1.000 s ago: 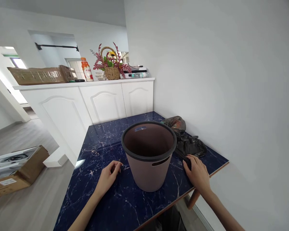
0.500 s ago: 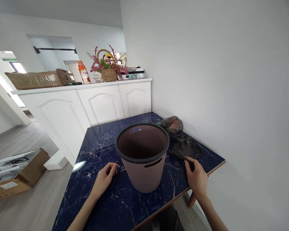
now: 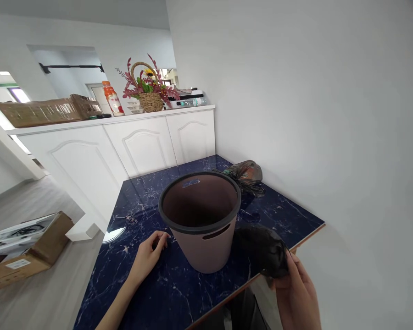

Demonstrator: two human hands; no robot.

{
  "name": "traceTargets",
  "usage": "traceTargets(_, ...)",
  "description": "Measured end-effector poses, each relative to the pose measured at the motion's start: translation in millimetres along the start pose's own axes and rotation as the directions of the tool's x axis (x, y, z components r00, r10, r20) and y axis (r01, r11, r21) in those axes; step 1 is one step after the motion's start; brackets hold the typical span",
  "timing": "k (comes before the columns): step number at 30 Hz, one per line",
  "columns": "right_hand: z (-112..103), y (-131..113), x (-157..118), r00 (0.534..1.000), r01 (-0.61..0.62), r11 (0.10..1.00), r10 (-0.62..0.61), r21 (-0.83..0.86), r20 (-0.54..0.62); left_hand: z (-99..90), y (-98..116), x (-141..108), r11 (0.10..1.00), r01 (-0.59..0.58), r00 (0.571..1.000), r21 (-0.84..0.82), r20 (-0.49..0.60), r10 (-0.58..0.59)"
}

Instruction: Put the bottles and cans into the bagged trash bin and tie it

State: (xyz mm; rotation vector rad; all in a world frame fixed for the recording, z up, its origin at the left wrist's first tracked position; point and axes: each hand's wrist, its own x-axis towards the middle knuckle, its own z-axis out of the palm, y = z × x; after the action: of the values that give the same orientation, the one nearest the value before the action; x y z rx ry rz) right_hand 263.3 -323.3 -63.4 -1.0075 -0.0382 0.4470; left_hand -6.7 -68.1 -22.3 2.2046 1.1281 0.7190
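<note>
A brownish-pink trash can with a dark rim stands upright on the blue marbled table. My left hand rests on the table just left of the can, fingers loosely curled and apart, with nothing in it. At the table's right front edge, my right hand pinches one end of a crumpled black plastic bag. The bag stretches from these fingers toward the can's right side. Behind the can lies a knotted dark bag with something reddish inside.
A white cabinet borders the table's far side. On it are a flower basket, an orange-capped bottle and a taped cardboard box. A bare wall runs along the right. An opened carton sits on the floor at left.
My right hand has pulled the black plastic bag toward me and right, away from the knotted bag and over the table's front edge. My left hand stays in place.
</note>
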Motion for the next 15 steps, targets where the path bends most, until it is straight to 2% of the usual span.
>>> traceTargets(2, 0.6, -7.9, -9.8, 0.994, -0.102, 0.992, 0.106, 0.079, -0.042, 1.9, 0.7, -0.5, 0.999, -0.02, 1.0, 0.025, 0.009, 0.019)
traceTargets(3, -0.1, -10.6, -12.5, 0.992, -0.117, 0.99, 0.121, 0.083, -0.047, 3.1, 1.1, -0.9, 0.999, -0.029, 0.999, 0.033, 0.016, 0.029)
traceTargets(9, -8.8, -17.1, -23.5, 0.99, -0.129, 0.991, 0.131, -0.031, 0.05, 6.3, 4.1, -3.5, 0.997, -0.058, 0.997, 0.047, 0.06, 0.055)
traceTargets(12, -10.6, -19.6, -29.9, 0.994, -0.097, 0.993, 0.1, -0.07, 0.044, 1.5, 7.1, -6.6, 0.998, -0.063, 0.995, 0.027, 0.078, 0.061)
traceTargets(15, -11.1, -20.0, -36.2, 0.995, -0.015, 0.989, 0.029, -0.15, 0.093, -7.5, 19.0, -19.9, 0.998, -0.063, 0.995, -0.017, 0.071, 0.065)
